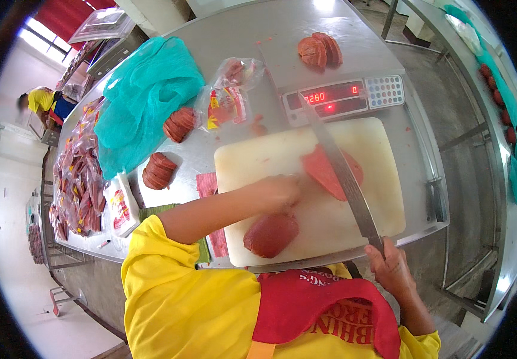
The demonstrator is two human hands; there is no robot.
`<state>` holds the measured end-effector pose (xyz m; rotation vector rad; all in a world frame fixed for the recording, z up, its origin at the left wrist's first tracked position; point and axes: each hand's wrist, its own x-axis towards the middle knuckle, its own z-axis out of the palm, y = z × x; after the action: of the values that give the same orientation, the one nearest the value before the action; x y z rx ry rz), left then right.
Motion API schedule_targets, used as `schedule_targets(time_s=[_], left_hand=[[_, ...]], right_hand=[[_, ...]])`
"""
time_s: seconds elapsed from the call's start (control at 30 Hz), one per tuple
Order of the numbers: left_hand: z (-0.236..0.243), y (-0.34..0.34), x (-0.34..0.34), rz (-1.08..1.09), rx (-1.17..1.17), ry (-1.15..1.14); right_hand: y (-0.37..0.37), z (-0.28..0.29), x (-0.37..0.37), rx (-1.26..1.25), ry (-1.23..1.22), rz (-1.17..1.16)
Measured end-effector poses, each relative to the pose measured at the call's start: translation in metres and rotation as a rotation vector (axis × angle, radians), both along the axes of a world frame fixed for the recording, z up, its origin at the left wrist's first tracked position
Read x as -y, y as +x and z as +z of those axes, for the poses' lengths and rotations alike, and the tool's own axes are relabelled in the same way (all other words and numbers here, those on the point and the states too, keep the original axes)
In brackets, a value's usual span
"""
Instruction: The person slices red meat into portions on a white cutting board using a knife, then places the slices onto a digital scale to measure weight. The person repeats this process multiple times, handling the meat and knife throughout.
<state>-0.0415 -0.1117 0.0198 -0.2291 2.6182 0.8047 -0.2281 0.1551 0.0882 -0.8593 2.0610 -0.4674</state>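
My right hand [392, 267] grips the handle of a long knife [343, 170], its blade pointing away over the white cutting board [240, 161]. Beneath and beside the blade lie reddish meat slices [321, 170], slightly blurred. My left hand [281, 192] is over the board to the left of those slices; motion smears its fingers, so I cannot make out whether it holds anything. Close to my left wrist, a rounded, dark red piece of meat [272, 234] rests on the board near the front edge.
Beyond the board stands a digital scale [342, 99] carrying sliced meat [320, 51]. Sliced meat stacks [179, 124], a clear plastic package [225, 107], a green plastic sheet [145, 90] and many packed bags [79, 173] occupy the left side. A person [46, 102] bends at the far left.
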Motion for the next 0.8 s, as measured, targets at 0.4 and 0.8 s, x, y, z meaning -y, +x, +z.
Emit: schedule_targets(time_s=[0.4,0.8], left_hand=[[0.002,0.001,0.000,0.328,-0.121,0.032],[0.011,0.000,-0.033,0.497,-0.023,-0.193]], right_hand=[[0.000,0.004,-0.011,0.053,-0.027,0.004],[-0.024,-0.002,-0.035,0.082,-0.022,0.099]])
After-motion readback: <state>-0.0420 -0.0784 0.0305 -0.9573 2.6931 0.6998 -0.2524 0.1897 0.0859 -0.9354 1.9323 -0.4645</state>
